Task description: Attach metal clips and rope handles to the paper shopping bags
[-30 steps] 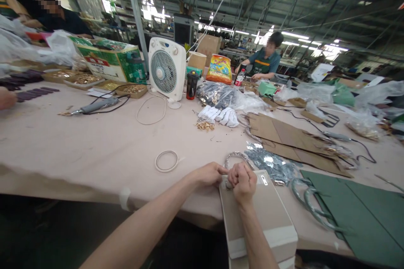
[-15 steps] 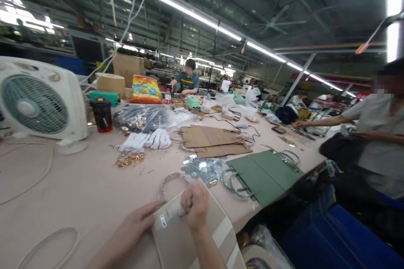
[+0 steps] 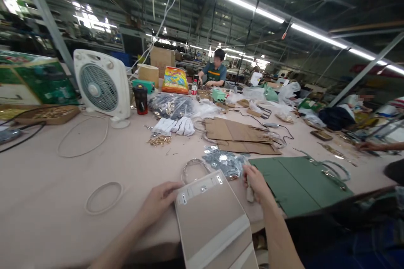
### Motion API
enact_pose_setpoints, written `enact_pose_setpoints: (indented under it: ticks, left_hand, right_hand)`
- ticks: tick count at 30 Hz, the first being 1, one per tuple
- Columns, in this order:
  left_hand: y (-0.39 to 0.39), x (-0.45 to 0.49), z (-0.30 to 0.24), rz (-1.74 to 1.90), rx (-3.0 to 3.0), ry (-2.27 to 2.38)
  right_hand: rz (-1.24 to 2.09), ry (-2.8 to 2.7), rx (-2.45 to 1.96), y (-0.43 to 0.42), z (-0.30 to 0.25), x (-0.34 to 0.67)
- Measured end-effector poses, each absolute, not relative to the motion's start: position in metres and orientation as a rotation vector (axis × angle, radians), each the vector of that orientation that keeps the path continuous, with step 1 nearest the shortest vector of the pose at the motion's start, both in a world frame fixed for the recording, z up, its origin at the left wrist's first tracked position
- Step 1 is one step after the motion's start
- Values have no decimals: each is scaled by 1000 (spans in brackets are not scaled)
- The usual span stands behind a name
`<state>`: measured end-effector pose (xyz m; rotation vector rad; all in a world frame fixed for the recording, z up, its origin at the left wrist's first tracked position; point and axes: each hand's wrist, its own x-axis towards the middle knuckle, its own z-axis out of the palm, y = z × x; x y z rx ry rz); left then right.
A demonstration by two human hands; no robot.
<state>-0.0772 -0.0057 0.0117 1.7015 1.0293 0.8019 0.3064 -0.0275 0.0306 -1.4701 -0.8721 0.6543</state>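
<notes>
A beige handbag panel [image 3: 210, 212] lies in front of me over the table's near edge. Along its top are small metal plates, and a plastic-wrapped round handle [image 3: 194, 168] stands out beyond that end. At its upper left corner my left hand [image 3: 160, 201] pinches the edge between thumb and fingers. To the right of the panel, my right hand [image 3: 257, 185] is closed around a small tool with a pale handle [image 3: 250, 194]; its other end is hidden by my fingers. Just beyond that hand is a pile of small shiny grey metal plates [image 3: 222, 160].
Green bag panels [image 3: 296, 180] with handles lie at right, brown panels [image 3: 243, 134] farther back. White cloth bundles [image 3: 173, 126], gold hardware [image 3: 160, 140], a fan [image 3: 102, 86] and a tumbler [image 3: 140, 100] stand left. A cable loop [image 3: 104, 198] lies near. A co-worker [image 3: 214, 71] sits opposite.
My right hand has moved off the panel's top to its right side with the pale-handled tool, uncovering the metal plates. My left hand now grips the corner. The view has turned left.
</notes>
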Motion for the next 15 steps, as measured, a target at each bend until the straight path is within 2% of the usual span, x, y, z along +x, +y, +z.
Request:
enact_pose_setpoints:
  ticks: [5,10,15]
  left_hand:
    - [-10,-77,6,852,1724,1057]
    - [-12,-75,0,972,1703,1109]
    - [-21,-98,6,1194,1443,1095]
  right_hand:
    - [473,-1048,-1697,-26,3,289]
    - [-120,-1473,-1898,-25,-14,282]
    - [-269,-1516,-1824,-32,4,298]
